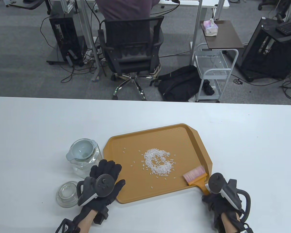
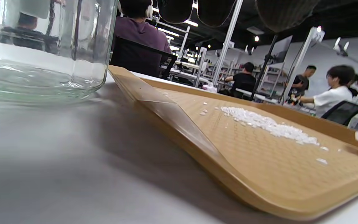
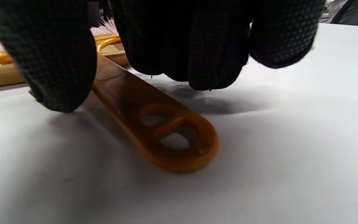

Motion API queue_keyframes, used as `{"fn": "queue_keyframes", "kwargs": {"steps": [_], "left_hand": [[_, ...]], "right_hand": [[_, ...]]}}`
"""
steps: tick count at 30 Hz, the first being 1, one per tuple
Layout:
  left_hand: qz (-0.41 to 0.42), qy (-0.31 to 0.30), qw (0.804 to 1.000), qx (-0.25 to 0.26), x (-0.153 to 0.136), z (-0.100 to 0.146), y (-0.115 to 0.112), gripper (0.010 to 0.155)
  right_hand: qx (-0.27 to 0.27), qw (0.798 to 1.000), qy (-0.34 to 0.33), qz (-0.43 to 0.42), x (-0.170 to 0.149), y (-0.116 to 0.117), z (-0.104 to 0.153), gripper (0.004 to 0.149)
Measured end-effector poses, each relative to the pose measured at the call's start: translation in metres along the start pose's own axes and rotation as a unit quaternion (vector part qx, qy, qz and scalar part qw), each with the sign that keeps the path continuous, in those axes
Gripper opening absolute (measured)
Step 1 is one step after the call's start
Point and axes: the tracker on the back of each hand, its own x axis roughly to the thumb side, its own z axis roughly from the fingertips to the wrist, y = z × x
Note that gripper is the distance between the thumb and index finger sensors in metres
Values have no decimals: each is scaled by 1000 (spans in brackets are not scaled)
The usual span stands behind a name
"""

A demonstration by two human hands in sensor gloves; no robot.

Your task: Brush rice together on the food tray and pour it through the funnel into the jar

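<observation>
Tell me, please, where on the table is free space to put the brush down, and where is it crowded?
Free: the wide strip of table behind the tray, and the table on its right side. The far left is bare too. Crowded: between the tray's left edge and the jar with funnel, where the lid and left hand sit.

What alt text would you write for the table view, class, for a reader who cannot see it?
An orange food tray on a white table holds a loose ring of rice. The left hand rests on the tray's edge beside a glass jar topped with a funnel; the right hand is over the brush handle.
</observation>
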Motion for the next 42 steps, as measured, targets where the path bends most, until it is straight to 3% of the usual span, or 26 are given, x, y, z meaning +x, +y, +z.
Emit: {"fn": "queue_keyframes", "kwargs": {"steps": [8, 14, 21, 25, 31, 34, 38, 42], "left_hand": [[1, 6, 999, 43, 4, 8, 5, 66], [12, 14, 999, 43, 2, 11, 7, 66], [17, 22, 999, 36, -1, 11, 8, 67], [30, 20, 999, 40, 2, 12, 10, 68], [44, 17, 998, 37, 6, 11, 8, 66], [50, 18, 998, 25, 5, 10, 6, 64], [49, 20, 998, 20, 4, 11, 6, 65], [53, 21, 998, 19, 4, 12, 7, 65]], "right_hand": [[9, 1000, 2, 15, 4, 1, 3, 62], [33, 999, -7, -14, 2, 2, 4, 60], [49, 997, -50, -39, 6, -3, 8, 47], [-6, 991, -101, -92, 9, -17, 18, 44], [-114, 965, -159, -177, 31, -45, 29, 44], [-140, 963, -173, -154, 54, -66, 27, 44], [-164, 971, -165, -58, 97, -89, 10, 48], [-207, 966, -156, 16, 132, -94, -14, 49]]}}
